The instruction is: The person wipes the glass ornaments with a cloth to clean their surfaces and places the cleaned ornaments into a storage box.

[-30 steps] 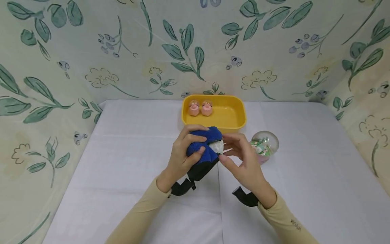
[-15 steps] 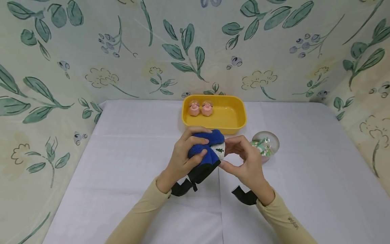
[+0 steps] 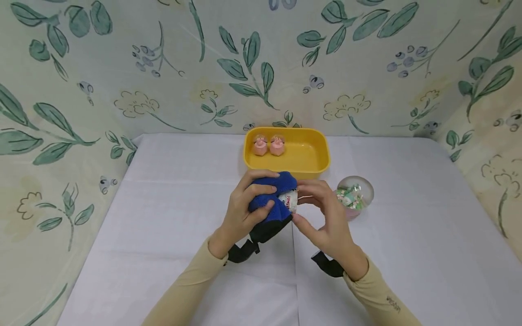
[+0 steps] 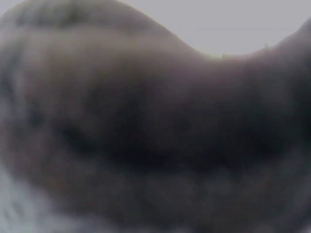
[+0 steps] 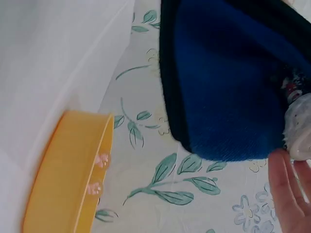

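In the head view my left hand (image 3: 246, 203) grips a blue cloth (image 3: 265, 206) with a black border, gathered around a white round object (image 3: 290, 200). Red lettering shows on the object's side. My right hand (image 3: 326, 213) holds that object's exposed end between thumb and fingers. The right wrist view shows the blue cloth (image 5: 223, 97) spread large, the white object (image 5: 299, 127) at its right edge, and fingertips (image 5: 278, 160) touching the object's rim. Most of the object is hidden by cloth and hands. The left wrist view is dark and blurred.
Behind the hands stands a yellow tray (image 3: 316, 167) with two small pink figures (image 3: 268, 146) in its left half. Just right of my right hand sits a clear globe (image 3: 355, 192) with a pinkish base. A white cloth (image 3: 163, 217) covers the table; patterned fabric (image 3: 261, 68) hangs behind.
The white object has turned within the cloth: a green tree print showed half a second ago, red lettering shows now. Both hands shifted slightly and still hold cloth and object.
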{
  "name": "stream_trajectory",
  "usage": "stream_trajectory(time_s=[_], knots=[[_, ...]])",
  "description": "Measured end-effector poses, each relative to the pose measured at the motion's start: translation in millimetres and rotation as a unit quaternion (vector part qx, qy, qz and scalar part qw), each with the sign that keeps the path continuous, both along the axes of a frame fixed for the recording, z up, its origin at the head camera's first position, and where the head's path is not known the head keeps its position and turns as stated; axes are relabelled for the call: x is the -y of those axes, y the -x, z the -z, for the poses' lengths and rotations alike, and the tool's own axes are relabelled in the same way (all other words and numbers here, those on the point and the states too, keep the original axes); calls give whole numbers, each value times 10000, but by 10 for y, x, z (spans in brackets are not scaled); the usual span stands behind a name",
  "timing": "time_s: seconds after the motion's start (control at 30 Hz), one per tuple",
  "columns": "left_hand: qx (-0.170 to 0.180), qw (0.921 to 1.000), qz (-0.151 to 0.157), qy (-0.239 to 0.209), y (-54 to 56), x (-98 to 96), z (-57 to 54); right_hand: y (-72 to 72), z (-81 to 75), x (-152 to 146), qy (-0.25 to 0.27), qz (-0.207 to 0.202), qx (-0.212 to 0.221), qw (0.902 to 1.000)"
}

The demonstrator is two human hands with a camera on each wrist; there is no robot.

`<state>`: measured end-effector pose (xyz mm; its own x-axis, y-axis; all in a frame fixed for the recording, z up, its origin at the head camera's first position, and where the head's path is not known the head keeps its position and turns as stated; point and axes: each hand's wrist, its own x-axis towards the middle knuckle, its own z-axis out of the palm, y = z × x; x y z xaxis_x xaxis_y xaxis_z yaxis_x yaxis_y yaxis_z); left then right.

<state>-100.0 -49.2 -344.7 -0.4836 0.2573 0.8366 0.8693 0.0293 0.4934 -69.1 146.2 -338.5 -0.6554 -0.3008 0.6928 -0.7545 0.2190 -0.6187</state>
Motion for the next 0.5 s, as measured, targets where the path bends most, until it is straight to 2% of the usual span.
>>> stream_trajectory(time_s=[0.07,0.13,0.23,0.3,0.37,0.4,0.47,0.5], knots=[[99,9999,2,-76,-1,10,-3,31,3,-5,-307,23,-751,9967],[182,9998,46,-98,-6,18,-4,60,1,-17,-598,119,-1261,9901],[247,9995,204,-82,-13,26,-1,89,3,-37,-730,183,-1579,9846],[244,9992,299,-45,-17,28,0,94,15,-39,-628,220,-1553,9856],[196,9991,362,22,-17,29,-4,87,39,-31,-361,173,-1196,9920],[159,9991,384,69,-14,29,-3,77,46,-23,-187,111,-823,9964],[35,9990,401,187,-14,28,-5,46,52,-6,297,-125,229,9992],[-32,9989,403,243,-16,26,-5,30,46,3,542,-238,833,9948]])
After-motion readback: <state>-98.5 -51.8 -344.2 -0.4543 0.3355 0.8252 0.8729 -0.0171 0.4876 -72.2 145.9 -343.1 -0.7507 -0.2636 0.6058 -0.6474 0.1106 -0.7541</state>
